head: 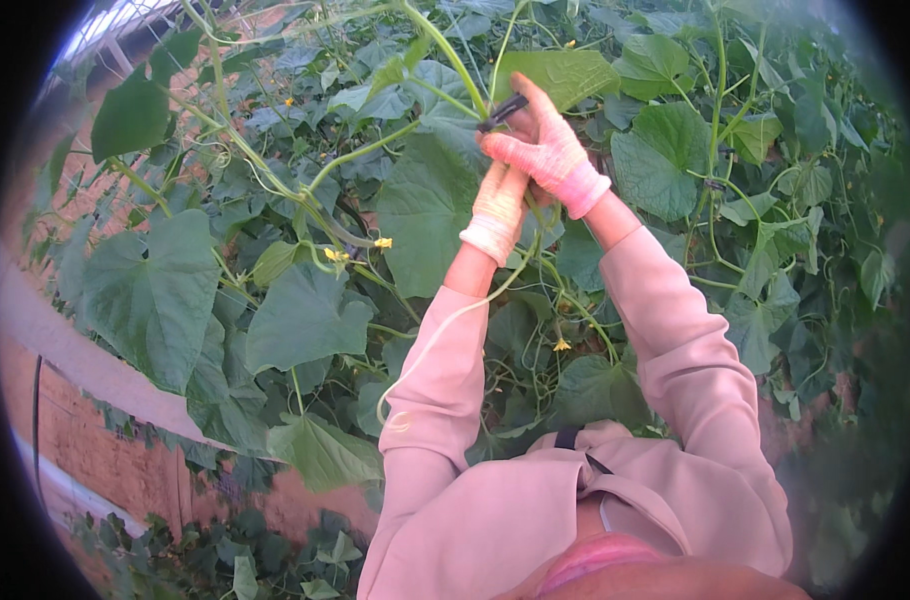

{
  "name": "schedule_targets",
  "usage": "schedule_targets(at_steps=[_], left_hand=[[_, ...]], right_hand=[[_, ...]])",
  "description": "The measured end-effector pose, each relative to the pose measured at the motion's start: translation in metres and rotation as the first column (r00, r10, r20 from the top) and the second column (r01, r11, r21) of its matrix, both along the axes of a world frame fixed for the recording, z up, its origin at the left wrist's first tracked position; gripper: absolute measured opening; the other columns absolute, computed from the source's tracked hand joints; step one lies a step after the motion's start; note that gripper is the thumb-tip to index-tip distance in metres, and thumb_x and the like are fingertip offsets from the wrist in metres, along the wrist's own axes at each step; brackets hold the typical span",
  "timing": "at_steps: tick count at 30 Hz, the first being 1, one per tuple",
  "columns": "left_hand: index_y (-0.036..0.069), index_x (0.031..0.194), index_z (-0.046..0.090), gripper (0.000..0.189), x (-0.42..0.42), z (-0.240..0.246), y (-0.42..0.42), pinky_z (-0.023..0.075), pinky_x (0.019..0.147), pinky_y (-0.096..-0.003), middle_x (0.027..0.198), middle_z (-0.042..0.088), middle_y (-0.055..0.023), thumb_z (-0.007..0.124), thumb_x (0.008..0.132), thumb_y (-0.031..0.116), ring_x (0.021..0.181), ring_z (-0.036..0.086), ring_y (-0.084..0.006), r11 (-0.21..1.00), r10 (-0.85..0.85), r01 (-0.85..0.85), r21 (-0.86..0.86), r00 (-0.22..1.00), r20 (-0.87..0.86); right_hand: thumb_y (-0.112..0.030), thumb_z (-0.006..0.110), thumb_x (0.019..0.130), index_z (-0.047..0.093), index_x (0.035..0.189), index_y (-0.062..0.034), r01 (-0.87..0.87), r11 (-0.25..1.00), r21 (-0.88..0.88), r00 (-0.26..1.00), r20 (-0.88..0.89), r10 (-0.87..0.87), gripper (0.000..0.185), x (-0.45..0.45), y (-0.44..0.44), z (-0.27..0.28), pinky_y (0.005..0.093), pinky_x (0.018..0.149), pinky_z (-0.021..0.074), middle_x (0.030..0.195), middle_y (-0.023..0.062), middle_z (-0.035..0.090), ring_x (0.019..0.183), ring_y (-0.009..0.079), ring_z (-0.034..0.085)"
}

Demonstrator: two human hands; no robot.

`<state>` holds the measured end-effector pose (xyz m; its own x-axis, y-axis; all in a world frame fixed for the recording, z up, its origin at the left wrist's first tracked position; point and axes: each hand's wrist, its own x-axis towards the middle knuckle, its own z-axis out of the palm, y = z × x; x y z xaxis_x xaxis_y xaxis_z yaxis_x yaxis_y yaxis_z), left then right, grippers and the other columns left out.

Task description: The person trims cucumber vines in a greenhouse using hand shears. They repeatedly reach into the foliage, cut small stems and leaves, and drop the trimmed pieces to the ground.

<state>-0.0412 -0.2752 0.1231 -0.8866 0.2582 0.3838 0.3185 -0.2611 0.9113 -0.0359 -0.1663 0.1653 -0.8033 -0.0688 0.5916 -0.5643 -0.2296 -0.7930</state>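
Observation:
Both my hands wear pale knitted gloves with pink and orange tints and are raised among cucumber vines. My right hand (549, 150) has its fingers around a small black plant clip (504, 112), which lies against a thick green cucumber stem (453, 56). Just below and left of it, my left hand (498, 210) reaches up with its fingers behind the right hand; what its fingertips touch is hidden. A broad cucumber leaf (432, 214) hangs left of the left hand. A pale curling tendril (455, 315) runs down across my left sleeve.
Dense leafy vines with thin strings surround the hands. At left, a small cucumber (350, 237) bears a yellow flower (383, 243). More black clips (714, 184) sit on stems at right. A pale curved band (117, 375) and bare soil (125, 435) lie at lower left.

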Motion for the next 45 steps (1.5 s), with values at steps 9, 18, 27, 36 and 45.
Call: schedule_targets(at_steps=[9,18,27,36,45], left_hand=[[0.005,0.105,0.065,0.02,0.038,0.085,-0.042,0.0489,0.083,-0.0321,0.101,0.065,-0.0109,0.061,0.087,0.013,0.092,0.063,-0.0235,0.75,0.144,-0.579,-0.32,0.615,-0.775],[0.021,0.129,0.048,0.048,-0.009,0.199,-0.003,0.0499,0.085,-0.0424,0.127,0.054,-0.0059,0.049,0.084,0.004,0.103,0.059,-0.0296,0.079,-0.25,-0.959,-0.273,0.246,-0.937],[0.013,0.132,0.047,0.047,-0.015,0.207,0.003,0.0487,0.066,-0.0292,0.12,0.061,-0.0144,0.047,0.085,0.008,0.079,0.062,-0.0183,0.804,-0.026,-0.373,-0.462,0.755,-0.655],[0.005,0.123,0.049,0.036,-0.009,0.172,-0.034,0.0367,0.051,-0.0218,0.107,0.059,-0.012,0.056,0.088,0.004,0.065,0.048,-0.0085,0.87,-0.257,0.438,0.227,0.795,-0.549],[0.004,0.105,0.055,0.024,-0.084,0.177,-0.036,0.042,0.051,-0.0242,0.094,0.062,-0.0082,0.068,0.084,0.006,0.068,0.055,-0.013,0.913,-0.074,0.04,0.407,0.995,0.068]], right_hand=[[-0.021,0.06,0.091,0.053,0.121,-0.0004,-0.17,0.985,-0.014,0.985,0.035,0.171,0.037,-0.014,0.019,-0.011,0.0227,0.07,0.0487,0.102,0.0068,0.065,0.083,0.0099,0.061],[-0.022,0.054,0.093,0.058,0.105,-0.0019,0.003,0.995,-0.1,0.978,0.209,0.018,0.024,0.001,0.025,0.012,0.0158,0.054,0.0411,0.09,0.0034,0.065,0.063,0.0022,0.052],[-0.015,0.054,0.092,0.054,0.115,-0.0054,0.043,0.967,-0.252,0.99,-0.119,-0.075,0.025,-0.001,0.043,0.011,0.0186,0.057,0.0434,0.093,0.0042,0.065,0.067,0.0051,0.054],[-0.026,0.054,0.092,0.058,0.109,-0.005,-0.173,0.959,0.226,0.979,-0.063,0.192,0.027,0.0,0.069,0.022,0.019,0.057,0.0437,0.091,0.0013,0.065,0.065,0.0046,0.052],[-0.03,0.062,0.089,0.035,0.133,-0.0105,-0.527,0.83,-0.183,0.819,0.15,0.554,0.056,0.01,0.027,0.016,0.03,0.074,0.052,0.111,0.0105,0.058,0.09,0.0191,0.061]])
